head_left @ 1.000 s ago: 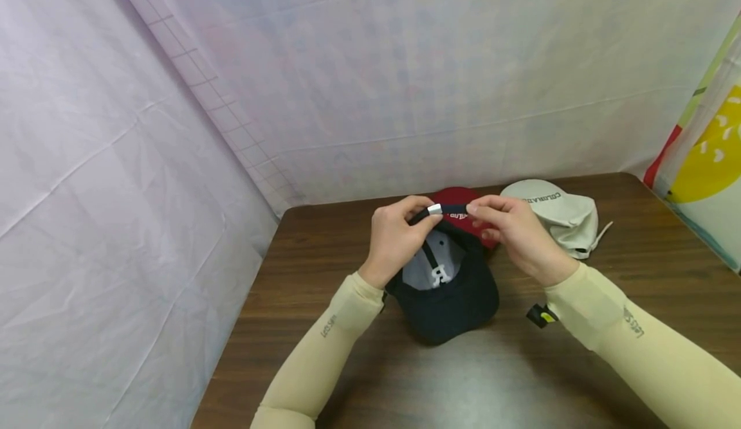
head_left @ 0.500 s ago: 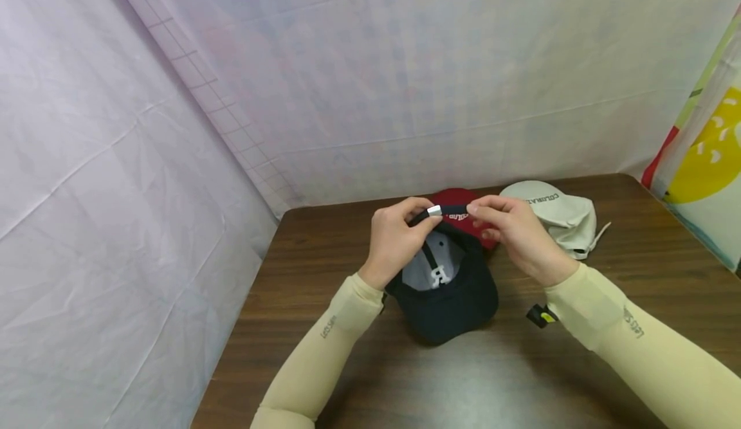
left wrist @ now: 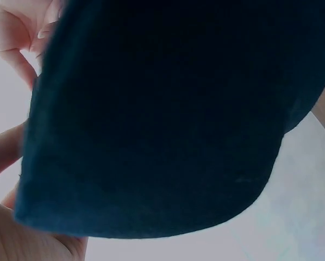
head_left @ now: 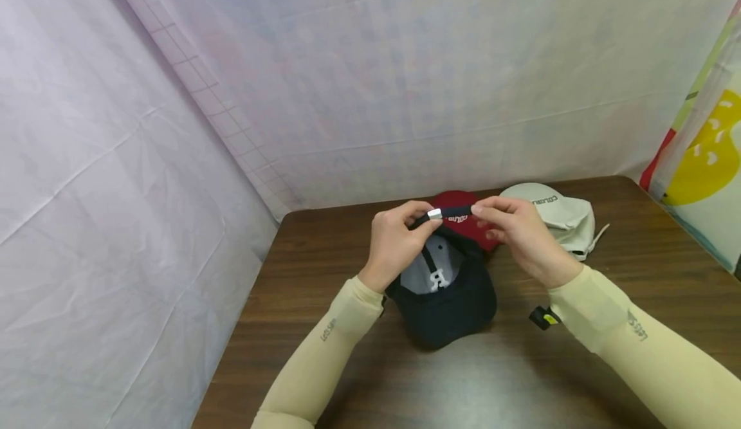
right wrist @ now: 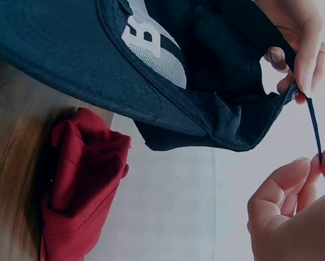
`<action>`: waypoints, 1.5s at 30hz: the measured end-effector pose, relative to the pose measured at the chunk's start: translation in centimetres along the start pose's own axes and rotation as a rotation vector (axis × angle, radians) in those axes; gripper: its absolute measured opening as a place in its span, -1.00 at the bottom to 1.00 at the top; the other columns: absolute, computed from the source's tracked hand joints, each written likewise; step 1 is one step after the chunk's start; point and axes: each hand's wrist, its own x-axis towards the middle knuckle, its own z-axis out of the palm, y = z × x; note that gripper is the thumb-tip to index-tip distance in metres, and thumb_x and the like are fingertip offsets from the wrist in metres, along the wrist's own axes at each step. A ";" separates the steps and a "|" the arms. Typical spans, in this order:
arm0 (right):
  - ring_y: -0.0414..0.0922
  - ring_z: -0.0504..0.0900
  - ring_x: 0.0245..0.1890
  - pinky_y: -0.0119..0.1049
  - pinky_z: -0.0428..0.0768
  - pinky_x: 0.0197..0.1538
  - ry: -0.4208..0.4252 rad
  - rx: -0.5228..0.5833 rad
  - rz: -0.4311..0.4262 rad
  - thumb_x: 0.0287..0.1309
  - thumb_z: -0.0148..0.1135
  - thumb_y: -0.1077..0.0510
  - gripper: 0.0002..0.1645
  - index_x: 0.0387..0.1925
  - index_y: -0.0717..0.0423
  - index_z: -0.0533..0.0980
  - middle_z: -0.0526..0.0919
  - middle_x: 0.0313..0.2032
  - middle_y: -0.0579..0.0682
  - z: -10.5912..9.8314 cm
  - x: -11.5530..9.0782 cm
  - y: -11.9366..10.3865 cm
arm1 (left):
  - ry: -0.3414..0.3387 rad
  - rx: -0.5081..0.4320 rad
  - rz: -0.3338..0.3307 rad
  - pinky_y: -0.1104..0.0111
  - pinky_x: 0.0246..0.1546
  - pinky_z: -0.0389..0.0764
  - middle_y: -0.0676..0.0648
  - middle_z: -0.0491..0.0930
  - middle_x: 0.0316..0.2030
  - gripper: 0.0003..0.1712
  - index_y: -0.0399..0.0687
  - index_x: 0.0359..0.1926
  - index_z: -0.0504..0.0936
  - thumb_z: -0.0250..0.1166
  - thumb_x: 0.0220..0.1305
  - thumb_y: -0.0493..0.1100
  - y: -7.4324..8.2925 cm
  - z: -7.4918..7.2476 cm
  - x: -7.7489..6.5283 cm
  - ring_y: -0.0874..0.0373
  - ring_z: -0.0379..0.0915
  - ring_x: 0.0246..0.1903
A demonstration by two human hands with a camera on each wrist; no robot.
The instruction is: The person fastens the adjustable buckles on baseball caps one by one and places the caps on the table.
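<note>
A dark navy baseball cap hangs above the table with its inside toward the head camera; a light lining and a white letter patch show. My left hand pinches its back strap beside a silver buckle. With thumb and fingertips, my right hand holds the strap's free end, which is drawn out straight between both hands. The right wrist view shows the thin strap running from the left hand's fingers to the right hand's. In the left wrist view the cap hides most of both hands.
Behind the navy cap, a red cap with white lettering lies on the brown wooden table. To its right sits an off-white cap with dark lettering and a loose strap. White cloth hangs behind the table.
The hands keep their hold on the strap and buckle. My right hand has shifted very slightly right, and a little more strap shows between the hands. The head view has moved slightly.
</note>
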 end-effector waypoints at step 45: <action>-0.14 0.57 -0.34 -0.35 0.58 -0.34 -0.010 0.032 0.004 0.26 0.40 0.07 -0.73 -0.18 0.21 0.65 0.62 -0.32 0.00 0.2 0.1 0.5 | 0.009 -0.035 -0.004 0.45 -0.35 0.55 0.07 0.71 -0.40 -0.83 -0.07 -0.22 0.76 0.51 0.18 -0.14 -0.3 -0.1 -0.2 0.37 0.55 -0.44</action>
